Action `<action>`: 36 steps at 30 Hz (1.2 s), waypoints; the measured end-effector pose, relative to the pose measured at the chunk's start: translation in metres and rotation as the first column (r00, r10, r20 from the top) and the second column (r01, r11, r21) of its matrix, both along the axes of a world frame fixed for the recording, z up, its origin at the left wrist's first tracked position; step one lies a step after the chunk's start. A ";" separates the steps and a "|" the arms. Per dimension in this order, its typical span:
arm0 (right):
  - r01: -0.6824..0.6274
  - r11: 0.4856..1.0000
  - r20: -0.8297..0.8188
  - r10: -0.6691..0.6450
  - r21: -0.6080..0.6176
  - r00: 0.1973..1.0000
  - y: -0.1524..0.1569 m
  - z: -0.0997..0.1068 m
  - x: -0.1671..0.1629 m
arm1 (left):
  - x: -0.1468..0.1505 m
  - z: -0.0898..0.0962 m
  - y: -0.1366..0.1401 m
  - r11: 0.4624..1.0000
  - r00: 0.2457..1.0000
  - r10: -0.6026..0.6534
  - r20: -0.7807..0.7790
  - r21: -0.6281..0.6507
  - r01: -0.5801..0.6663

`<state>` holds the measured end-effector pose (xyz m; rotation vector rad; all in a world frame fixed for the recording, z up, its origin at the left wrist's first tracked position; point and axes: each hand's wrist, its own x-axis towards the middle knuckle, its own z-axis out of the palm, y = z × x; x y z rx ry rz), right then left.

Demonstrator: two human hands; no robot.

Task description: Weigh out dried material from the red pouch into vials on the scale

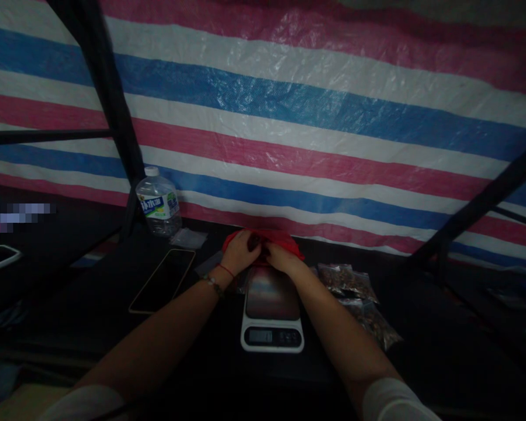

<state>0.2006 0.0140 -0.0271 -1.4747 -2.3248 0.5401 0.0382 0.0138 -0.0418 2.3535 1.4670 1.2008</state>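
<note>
Behind the kitchen scale, a red plastic bag [284, 238] lies bunched on the dark table. My left hand [242, 252], with bracelets at its wrist, is closed on the bag's near left part. Close beside it, my right hand [284, 257] has its fingers curled into the same bag from the right. The fingertips of both hands are lost in shadow, and the bag's contents are hidden. Between my forearms sits the white scale [272, 310], its metal plate bare at the front and its display facing me.
Several small clear bags of brown bits [348, 279] lie right of the scale, partly behind my right forearm. Left are a phone [163, 282], clear plastic bags [188, 238] and a large clear bottle [158, 204]. Dark metal posts [109, 88] stand before a striped tarp [289, 128].
</note>
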 end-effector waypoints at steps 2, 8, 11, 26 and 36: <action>-0.081 0.997 -0.012 0.081 -0.003 0.997 0.000 -0.005 -0.004 | 0.000 0.001 -0.001 0.999 1.000 -0.015 0.002 0.033 0.015; -0.111 0.994 0.050 0.112 -0.013 0.992 0.000 -0.002 -0.004 | 0.000 -0.005 0.003 0.998 0.994 0.004 -0.106 -0.055 -0.010; -0.037 0.999 0.139 0.038 -0.014 0.990 0.002 0.000 0.002 | 0.000 -0.006 0.004 0.997 0.991 -0.001 -0.136 -0.072 -0.009; 0.026 0.998 -0.362 -0.001 0.065 0.932 0.010 0.006 -0.001 | 0.000 -0.007 0.006 0.980 0.987 -0.113 -0.119 -0.177 0.091; -0.094 0.995 0.009 0.094 -0.027 0.995 0.008 -0.012 0.000 | 0.002 -0.006 0.004 0.987 0.991 0.067 -0.117 -0.134 -0.083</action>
